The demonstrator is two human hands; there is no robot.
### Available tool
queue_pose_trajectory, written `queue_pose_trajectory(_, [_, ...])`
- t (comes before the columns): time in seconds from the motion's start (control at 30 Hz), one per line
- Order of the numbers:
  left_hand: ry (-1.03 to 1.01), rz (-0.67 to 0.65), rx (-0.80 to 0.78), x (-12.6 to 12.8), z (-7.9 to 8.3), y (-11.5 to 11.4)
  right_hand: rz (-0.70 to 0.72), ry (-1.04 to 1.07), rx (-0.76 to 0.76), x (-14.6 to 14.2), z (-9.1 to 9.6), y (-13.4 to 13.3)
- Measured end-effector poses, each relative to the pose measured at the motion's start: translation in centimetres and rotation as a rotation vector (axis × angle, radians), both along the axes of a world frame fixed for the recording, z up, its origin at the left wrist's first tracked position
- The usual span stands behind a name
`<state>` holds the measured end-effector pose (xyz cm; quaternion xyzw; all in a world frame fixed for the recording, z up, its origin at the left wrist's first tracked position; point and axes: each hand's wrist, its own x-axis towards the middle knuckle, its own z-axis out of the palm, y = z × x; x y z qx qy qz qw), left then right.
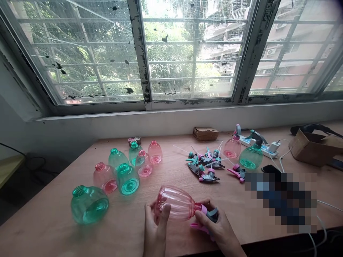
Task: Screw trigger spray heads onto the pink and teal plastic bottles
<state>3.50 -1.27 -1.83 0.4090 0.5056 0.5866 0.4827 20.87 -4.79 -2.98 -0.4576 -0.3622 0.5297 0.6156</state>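
Note:
I hold a pink ribbed spray bottle (178, 204) on its side just above the wooden table (53, 228), near its front edge. My left hand (154, 228) is curled round the bottle's base. At the bottle's neck my right hand (217, 228) is closed on the pink and grey trigger sprayer head (210, 216). Several bare pink and green bottles (125, 178) lie to the left, the nearest a green one (89, 204). A pile of loose sprayer heads (205, 164) lies in the middle.
Two assembled spray bottles, one pink (232, 146) and one green (252, 155), stand at the right by a white power strip (261, 146). A cardboard box (313, 146), a small brown box (205, 133) and a phone (270, 169) lie there too. A window wall runs behind.

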Motion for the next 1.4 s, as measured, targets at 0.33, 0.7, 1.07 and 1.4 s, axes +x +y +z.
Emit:
queue_pose_trajectory(0.33, [-0.121, -0.242, 0.076, -3.1, -0.9, 0.5, 0.083, -0.035, 0.005, 0.7, -0.6, 0.2])
queue_pose_trajectory(0.7, [0.011, -0.430, 0.060, -3.6, -0.7, 0.3, 0.132, 0.108, -0.046, 0.7, 0.3, 0.3])
queue_pose_trajectory(1.07, [0.032, -0.264, 0.060, -2.7, 0.3, -0.2, 0.160, 0.145, -0.046, 0.6, 0.7, 0.2])
queue_pose_trajectory(1.4, [-0.005, -0.303, 0.048, -2.2, 0.9, -0.6, 0.169, 0.061, -0.003, 0.4, 0.5, 0.1])
